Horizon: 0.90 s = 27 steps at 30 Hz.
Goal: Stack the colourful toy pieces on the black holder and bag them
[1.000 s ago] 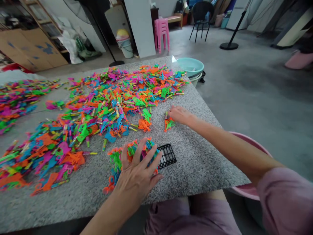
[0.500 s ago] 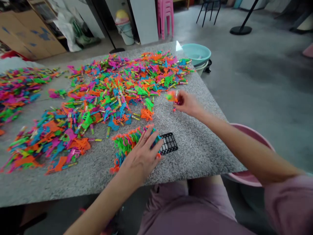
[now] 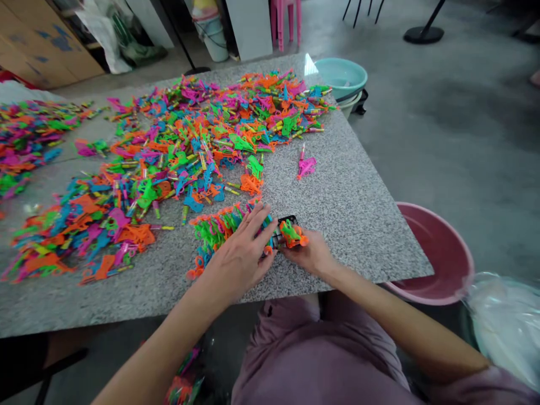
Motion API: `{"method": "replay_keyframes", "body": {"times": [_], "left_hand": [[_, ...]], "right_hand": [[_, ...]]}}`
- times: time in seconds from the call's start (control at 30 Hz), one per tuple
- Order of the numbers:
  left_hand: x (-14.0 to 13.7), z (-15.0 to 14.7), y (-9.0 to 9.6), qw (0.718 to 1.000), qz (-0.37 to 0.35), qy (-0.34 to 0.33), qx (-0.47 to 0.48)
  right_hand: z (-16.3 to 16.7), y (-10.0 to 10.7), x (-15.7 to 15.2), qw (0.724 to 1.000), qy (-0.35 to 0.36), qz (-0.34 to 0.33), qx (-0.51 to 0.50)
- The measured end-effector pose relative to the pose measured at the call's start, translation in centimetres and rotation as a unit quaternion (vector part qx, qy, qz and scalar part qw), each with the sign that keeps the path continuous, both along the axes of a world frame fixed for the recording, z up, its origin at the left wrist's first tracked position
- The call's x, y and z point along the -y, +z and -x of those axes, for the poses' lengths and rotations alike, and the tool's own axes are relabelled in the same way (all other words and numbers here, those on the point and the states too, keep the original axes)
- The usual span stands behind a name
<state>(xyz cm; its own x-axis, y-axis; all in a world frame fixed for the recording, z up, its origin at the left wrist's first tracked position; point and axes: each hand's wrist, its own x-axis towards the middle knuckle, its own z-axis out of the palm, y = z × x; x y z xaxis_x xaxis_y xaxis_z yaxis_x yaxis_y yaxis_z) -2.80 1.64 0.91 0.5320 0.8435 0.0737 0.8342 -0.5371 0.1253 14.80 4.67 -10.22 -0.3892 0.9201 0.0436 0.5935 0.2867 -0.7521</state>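
My left hand (image 3: 236,250) lies flat, fingers stretched, over tightly packed rows of small gun-shaped plastic toys (image 3: 213,230). These stand upright at the right end of a heap, near the table's front edge. A black slotted rack (image 3: 288,218) shows beside the fingertips, partly covered. At its right end my right hand (image 3: 313,253) is closed on a few green and orange toy guns (image 3: 291,232), held just over the slots. Their lower ends are hidden. One magenta toy gun (image 3: 306,167) with a thin tube lies alone on the stone tabletop, beyond my right hand.
A big loose heap of bright toy guns (image 3: 189,140) spreads over the speckled grey table (image 3: 358,225). Another heap (image 3: 25,140) lies at the far left. Beside the table's right edge stand a pink tub (image 3: 459,253) and a turquoise basin (image 3: 343,73).
My right hand has come back from the far right of the table to the rack, carrying toys. The magenta toy gun now lies where that hand was. My left hand stays on the rows.
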Motion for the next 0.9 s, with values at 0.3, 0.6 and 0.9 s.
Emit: {"method": "replay_keyframes", "body": {"times": [0.3,0.6,0.9], "left_hand": [[-0.1,-0.3,-0.6,0.999,0.011,0.032,0.033],[-0.3,-0.5,-0.5,0.999,-0.015,0.016,0.024],[-0.4,0.5,-0.4,0.998,-0.059,-0.012,0.016]], "right_hand": [[0.9,3.3,0.1,0.989,0.080,0.019,0.126],[2.2,3.5,-0.3,0.983,0.080,0.021,0.167],[-3.0,5.4,-11.0,0.984,0.047,-0.085,0.147]]}}
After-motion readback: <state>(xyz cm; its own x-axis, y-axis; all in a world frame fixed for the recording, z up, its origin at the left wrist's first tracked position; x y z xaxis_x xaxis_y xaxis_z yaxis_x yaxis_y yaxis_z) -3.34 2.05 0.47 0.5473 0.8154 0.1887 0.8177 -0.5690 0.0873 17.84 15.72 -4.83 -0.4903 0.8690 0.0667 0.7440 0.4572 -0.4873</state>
